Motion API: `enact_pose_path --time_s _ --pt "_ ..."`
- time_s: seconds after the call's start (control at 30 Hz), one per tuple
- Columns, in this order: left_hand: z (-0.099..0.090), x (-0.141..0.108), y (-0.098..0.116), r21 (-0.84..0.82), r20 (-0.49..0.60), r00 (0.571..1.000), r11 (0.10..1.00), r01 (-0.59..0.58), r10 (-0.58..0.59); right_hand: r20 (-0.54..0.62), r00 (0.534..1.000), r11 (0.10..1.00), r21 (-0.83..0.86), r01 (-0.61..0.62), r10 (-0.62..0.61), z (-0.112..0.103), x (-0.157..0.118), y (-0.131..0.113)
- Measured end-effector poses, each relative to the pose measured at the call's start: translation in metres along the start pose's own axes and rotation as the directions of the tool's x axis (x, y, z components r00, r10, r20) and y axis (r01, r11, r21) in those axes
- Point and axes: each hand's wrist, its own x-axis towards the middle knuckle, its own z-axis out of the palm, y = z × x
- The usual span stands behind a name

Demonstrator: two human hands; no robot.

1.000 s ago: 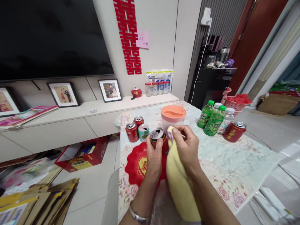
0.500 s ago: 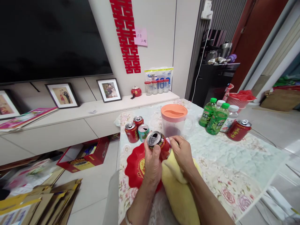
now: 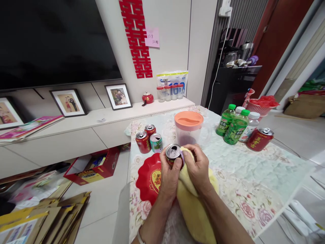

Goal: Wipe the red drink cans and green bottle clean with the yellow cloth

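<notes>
My left hand [image 3: 169, 176] is wrapped round an opened dark red can [image 3: 173, 154], its top tilted toward me. My right hand [image 3: 198, 166] pinches a yellow cloth [image 3: 195, 213] and presses its upper edge against the can's right side. The rest of the cloth hangs down over the table's near edge. Below and left of the can lies a red scalloped plate [image 3: 146, 179], partly covered by my left hand and forearm. Just behind my hands stands a clear pitcher [image 3: 188, 130] with an orange lid.
Two red cans [image 3: 143, 142] and a green can [image 3: 156, 143] stand at the table's left. Several bottles [image 3: 236, 127] and another red can [image 3: 260, 139] stand at the right. A flowered cloth [image 3: 243, 189] covers the table. Framed photos [image 3: 118, 96] stand on the cabinet behind.
The can has moved slightly right and down and is more upright. My right hand has brought the yellow cloth up to the can's rim, and the two hands are closer together.
</notes>
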Motion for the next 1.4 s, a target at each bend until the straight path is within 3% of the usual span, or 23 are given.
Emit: enact_pose_path --time_s 0.23,0.4,0.53,0.73,1.0,1.13,1.4 --pt "0.0 -0.001 -0.006 -0.248 0.132 0.99 0.966 0.078 -0.047 -0.012 0.994 0.994 -0.027 -0.105 0.105 -0.003 0.006 0.012" --pt "-0.002 0.002 -0.001 -0.08 0.065 0.998 0.997 0.008 -0.003 -0.058 0.998 0.999 -0.013 -0.036 0.035 -0.005 0.004 0.007" --pt "-0.006 0.002 0.0 0.055 0.033 0.999 0.998 -0.019 0.018 -0.012 0.996 0.996 0.023 0.087 -0.087 -0.005 0.002 -0.001" --pt "-0.008 -0.002 0.0 0.068 0.068 0.997 0.997 0.026 -0.031 0.068 0.978 0.98 0.047 0.194 -0.197 -0.008 0.005 -0.008" --pt "-0.003 -0.001 0.003 -0.117 0.144 0.984 0.986 0.119 -0.102 -0.02 1.0 0.999 0.047 0.004 -0.003 -0.009 0.004 0.002" --pt "-0.003 -0.001 0.003 -0.117 0.154 0.983 0.986 0.12 -0.101 -0.049 0.996 0.995 0.057 -0.077 0.08 -0.009 0.005 0.005" --pt "-0.005 0.001 0.001 -0.02 0.125 0.99 0.998 0.067 -0.064 -0.059 0.996 0.997 0.058 -0.058 0.062 -0.008 0.003 0.003"
